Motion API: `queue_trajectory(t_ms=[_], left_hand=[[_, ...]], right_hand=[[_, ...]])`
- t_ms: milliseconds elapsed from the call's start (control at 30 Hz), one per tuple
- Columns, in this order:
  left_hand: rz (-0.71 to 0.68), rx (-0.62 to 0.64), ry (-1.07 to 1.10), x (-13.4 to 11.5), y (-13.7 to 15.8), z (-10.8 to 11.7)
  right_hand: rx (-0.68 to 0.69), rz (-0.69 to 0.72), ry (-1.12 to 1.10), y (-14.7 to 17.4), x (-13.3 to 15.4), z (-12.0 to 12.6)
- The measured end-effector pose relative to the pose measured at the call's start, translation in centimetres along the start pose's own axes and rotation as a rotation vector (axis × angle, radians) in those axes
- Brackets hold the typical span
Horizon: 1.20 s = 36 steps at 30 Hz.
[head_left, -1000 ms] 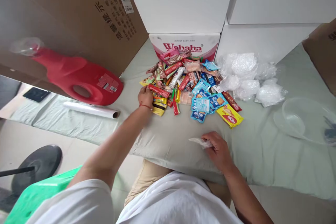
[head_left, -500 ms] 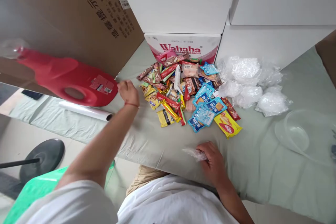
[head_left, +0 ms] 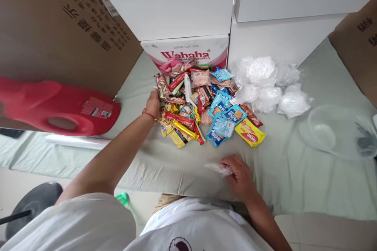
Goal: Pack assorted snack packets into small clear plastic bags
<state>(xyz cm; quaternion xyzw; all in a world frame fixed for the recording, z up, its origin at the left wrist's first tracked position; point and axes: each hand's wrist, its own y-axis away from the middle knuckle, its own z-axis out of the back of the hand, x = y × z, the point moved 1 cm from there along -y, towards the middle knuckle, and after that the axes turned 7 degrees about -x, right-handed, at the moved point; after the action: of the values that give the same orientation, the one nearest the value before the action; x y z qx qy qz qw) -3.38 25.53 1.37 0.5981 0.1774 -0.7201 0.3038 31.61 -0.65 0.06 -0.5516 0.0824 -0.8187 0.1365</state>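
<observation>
Your left hand (head_left: 153,104) sits at the left edge of the snack pile (head_left: 188,114), mid-frame, its fingertips partly hidden among the wrappers, so I cannot tell how far it is open or whether it grips anything. Your right hand (head_left: 239,174), lower centre, is curled closed, thumb and fingers pinching a crumpled piece of clear plastic film (head_left: 219,169) whose loose end points left. The packets lie loosely across one another against the Wahaha carton (head_left: 188,53), so a firm push from the left could send the upper ones sliding; the gold-wrapped bar (head_left: 185,130) and the yellow nabati packet (head_left: 250,133), at the near side, look likeliest to slip toward you. The overlapping blue sachets (head_left: 225,127) could drag one another along if one is pulled. The film looks thin, so a hard tug might tear it. A wide sideways sweep could bump the red bottle (head_left: 98,111) at left or, at right, the plastic-wrapped bundles (head_left: 260,70) close beside the pile.
</observation>
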Motion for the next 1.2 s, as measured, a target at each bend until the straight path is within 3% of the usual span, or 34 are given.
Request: queue_trajectory(t_ms=[100,167,233,300,367,500,567,667,733,800,867,967,1067,1200], left_hand=[[-0.257,-0.067,-0.182,0.0,1.9,4.3],[-0.499,-0.022,-0.285,1.1,5.0,7.8],[-0.534,0.026,-0.36,3.2,9.0,10.1],[-0.475,0.085,-0.431,5.4,12.4,10.4],[-0.502,0.218,-0.425,6.6,14.5,8.9],[-0.448,0.246,-0.306,6.1,15.5,5.8],[-0.472,0.18,-0.291,5.2,16.2,6.3],[-0.578,0.158,-0.187,4.0,19.2,9.4],[-0.48,0.429,-0.053,3.7,21.7,10.9],[-0.228,0.761,0.045,3.5,23.9,11.1],[0.007,0.947,0.116,3.4,25.2,10.2],[0.187,0.993,0.248,3.4,25.3,8.5],[0.273,0.938,0.361,3.5,24.6,7.7],[0.283,0.92,0.378,4.0,23.9,7.9]], right_hand=[[-0.012,-0.021,-0.01,0.2,-0.1,0.1],[-0.021,-0.042,-0.018,0.4,-0.2,0.1],[-0.027,-0.073,-0.022,0.5,-0.5,0.1],[-0.044,-0.117,-0.019,0.4,-0.7,-0.1],[-0.093,-0.215,-0.046,0.3,-0.7,-0.3],[-0.239,-0.453,-0.417,0.2,0.6,-0.9],[-0.296,-0.521,-0.654,0.4,1.8,-1.5],[-0.339,-0.648,-0.823,1.1,3.4,-2.8],[-0.331,-0.717,-0.854,1.5,4.2,-3.9],[-0.289,-0.75,-0.872,1.8,4.7,-5.3],[-0.215,-0.759,-0.863,2.0,5.2,-6.7],[-0.084,-0.722,-0.77,2.2,5.9,-7.9],[-0.005,-0.698,-0.779,2.2,6.5,-7.6],[-0.13,-0.75,-0.836,1.2,6.4,-6.3]])
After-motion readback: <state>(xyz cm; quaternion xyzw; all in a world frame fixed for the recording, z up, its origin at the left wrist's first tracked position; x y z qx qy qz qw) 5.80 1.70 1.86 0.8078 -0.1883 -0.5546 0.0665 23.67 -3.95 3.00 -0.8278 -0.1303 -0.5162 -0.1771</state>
